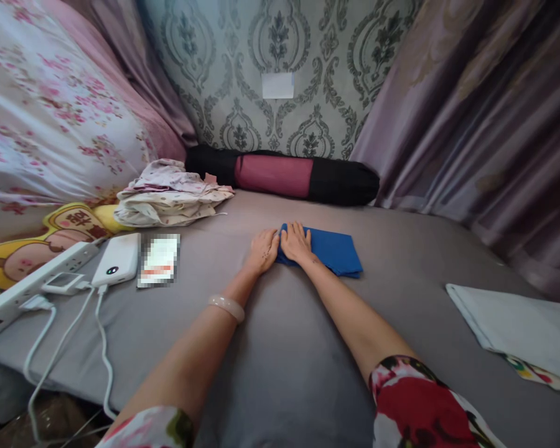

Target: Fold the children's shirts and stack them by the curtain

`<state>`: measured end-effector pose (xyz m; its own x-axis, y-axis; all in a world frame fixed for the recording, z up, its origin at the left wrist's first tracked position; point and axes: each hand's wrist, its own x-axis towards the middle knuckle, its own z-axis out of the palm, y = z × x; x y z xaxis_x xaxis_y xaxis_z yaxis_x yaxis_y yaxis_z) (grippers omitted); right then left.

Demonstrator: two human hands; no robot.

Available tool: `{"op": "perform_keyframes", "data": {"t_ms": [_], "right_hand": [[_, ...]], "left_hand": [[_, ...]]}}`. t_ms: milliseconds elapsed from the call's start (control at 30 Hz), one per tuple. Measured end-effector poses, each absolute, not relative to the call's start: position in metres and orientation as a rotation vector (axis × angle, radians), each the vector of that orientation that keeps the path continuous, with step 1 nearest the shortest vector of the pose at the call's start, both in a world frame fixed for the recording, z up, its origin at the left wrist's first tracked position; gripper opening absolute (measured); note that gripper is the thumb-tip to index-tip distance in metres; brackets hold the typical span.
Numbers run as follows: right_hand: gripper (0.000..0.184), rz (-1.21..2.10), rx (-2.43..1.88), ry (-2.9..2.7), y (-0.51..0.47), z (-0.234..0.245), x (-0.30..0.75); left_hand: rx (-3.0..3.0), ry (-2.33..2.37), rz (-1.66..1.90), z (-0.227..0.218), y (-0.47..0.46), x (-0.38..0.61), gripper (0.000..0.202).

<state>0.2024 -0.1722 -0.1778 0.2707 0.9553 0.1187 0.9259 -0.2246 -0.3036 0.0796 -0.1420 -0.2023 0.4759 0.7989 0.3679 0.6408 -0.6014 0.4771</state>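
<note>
A folded blue cloth [336,249] lies on the grey-covered surface in front of me. My right hand [297,242] rests flat on its left part, palm down with fingers stretched out. Against the cloth's left edge is my left hand [264,250], its fingers extended forward and close together; the fingertips are partly hard to make out. Neither hand is closed around the cloth. A pale bangle [226,307] circles my left wrist.
At left are a power strip [40,286], a white power bank [117,259] with cables [103,348], a blurred-out item [159,260], a yellow cushion [18,261] and piled fabric [172,193]. A black and maroon roll [280,177] lies behind; a pale folded item [522,330] sits right.
</note>
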Motion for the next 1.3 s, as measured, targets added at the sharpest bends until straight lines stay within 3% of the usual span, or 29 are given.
{"op": "perform_keyframes", "data": {"t_ms": [400,1300], "right_hand": [[0.058,0.17,-2.437,-1.663,-0.188,-0.188,0.237],[0.059,0.134,-2.571,-1.505,-0.222,-0.187,0.272]], "left_hand": [[2.789,0.978,0.369,-0.192,-0.16,0.08,0.058],[2.792,0.993,0.354,-0.192,-0.161,0.08,0.064]]}}
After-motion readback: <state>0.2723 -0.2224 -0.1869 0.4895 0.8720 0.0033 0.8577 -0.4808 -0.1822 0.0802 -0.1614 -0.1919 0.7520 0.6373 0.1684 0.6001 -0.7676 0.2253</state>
